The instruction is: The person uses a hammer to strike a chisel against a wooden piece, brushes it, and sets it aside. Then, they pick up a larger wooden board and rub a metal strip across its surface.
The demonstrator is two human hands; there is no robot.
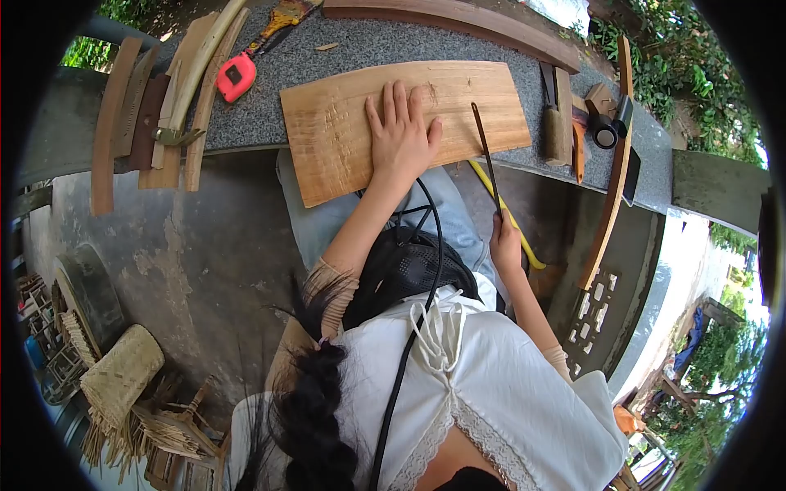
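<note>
My left hand (399, 135) lies flat with fingers spread on a wide light-brown wooden board (327, 135). Rough, chipped marks show on the board's left half, and its near edge overhangs the stone bench above my lap. To the right of the board, my right hand (505, 244) is closed around the lower end of a long thin dark rod-like tool (485, 155). Its upper tip overlaps the board's right part in this view. Just beyond that hand, a curved yellow strip (516, 225) runs beside the tool.
On the granite bench (344, 41) lie a red tape measure (237, 76), a hammer (176, 137) among wood strips at left, and a long dark beam (450, 24) behind. A wooden-handled chisel (551, 123) and other tools lie at right. A black cable (409, 327) crosses my body.
</note>
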